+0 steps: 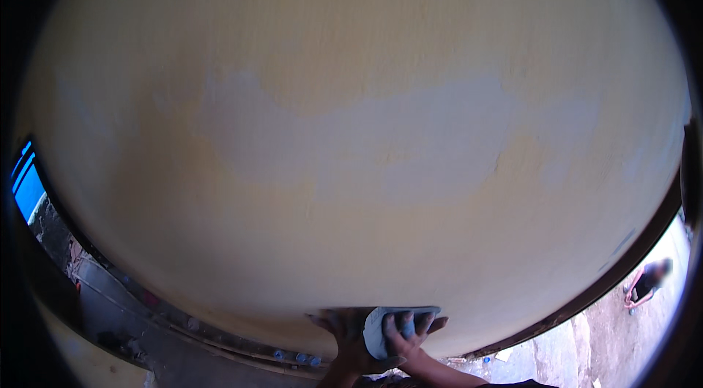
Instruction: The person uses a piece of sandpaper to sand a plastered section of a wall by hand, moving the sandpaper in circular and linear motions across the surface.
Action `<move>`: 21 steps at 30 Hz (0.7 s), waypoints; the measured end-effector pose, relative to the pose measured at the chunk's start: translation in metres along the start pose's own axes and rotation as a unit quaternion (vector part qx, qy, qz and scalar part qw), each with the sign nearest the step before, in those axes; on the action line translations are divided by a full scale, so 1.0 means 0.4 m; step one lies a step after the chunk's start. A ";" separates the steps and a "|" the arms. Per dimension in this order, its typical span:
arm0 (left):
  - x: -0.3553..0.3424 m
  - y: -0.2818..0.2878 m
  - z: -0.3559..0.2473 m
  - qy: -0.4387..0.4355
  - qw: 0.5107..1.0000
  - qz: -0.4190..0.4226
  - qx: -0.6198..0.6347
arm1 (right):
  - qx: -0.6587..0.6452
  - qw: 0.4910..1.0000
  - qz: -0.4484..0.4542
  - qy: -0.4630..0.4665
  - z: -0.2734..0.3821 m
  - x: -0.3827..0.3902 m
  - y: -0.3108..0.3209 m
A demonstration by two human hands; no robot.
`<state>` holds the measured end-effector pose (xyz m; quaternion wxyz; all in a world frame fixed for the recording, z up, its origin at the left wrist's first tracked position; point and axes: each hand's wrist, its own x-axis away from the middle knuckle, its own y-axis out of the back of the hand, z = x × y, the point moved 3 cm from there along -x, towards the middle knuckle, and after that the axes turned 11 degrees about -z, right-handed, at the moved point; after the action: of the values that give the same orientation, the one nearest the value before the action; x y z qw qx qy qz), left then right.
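Observation:
My left hand and my right hand are side by side at the lower edge of a large panel. Between them is a bluish-grey sheet, which looks like sandpaper and lies against the lower part of the panel. The fingers of my right hand are spread over its right side, pressing on it. My left hand grips around its left side, one finger jutting out to the left; its other fingers are partly hidden. The broad panel is yellowish beige, with smooth pale grey patches across its middle.
Below the panel at left runs a long ledge or rail with several blue-capped bottles. A person in dark clothes is on the pale ground at far right. A bright blue patch shows at far left.

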<state>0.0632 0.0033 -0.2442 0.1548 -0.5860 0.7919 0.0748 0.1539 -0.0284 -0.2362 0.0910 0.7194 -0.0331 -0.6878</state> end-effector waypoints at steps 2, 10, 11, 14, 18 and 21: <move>-0.016 0.011 -0.082 -0.133 0.983 -0.037 -0.118 | -0.011 1.000 -0.002 -0.004 0.026 -0.025 -0.010; -0.039 0.177 -0.164 -0.355 0.809 -0.344 -0.317 | -0.037 0.996 0.082 0.012 0.108 -0.075 -0.038; -0.040 0.199 -0.161 -0.363 0.809 -0.343 -0.311 | -0.036 0.996 0.085 -0.004 0.128 -0.049 -0.048; -0.033 0.259 -0.158 -0.362 0.829 -0.288 -0.315 | -0.025 0.997 0.069 -0.034 0.156 -0.037 -0.066; -0.066 0.366 -0.231 -0.418 0.819 -0.277 -0.278 | -0.078 0.987 0.062 -0.126 0.248 -0.154 -0.094; -0.041 0.447 -0.251 -0.425 0.828 -0.279 -0.237 | -0.058 0.989 0.089 -0.106 0.344 -0.120 -0.127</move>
<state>-0.1182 0.0419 -0.1555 0.3466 -0.7111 0.4086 0.4552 0.0105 0.0182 -0.2029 0.1899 0.6303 -0.0663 -0.7498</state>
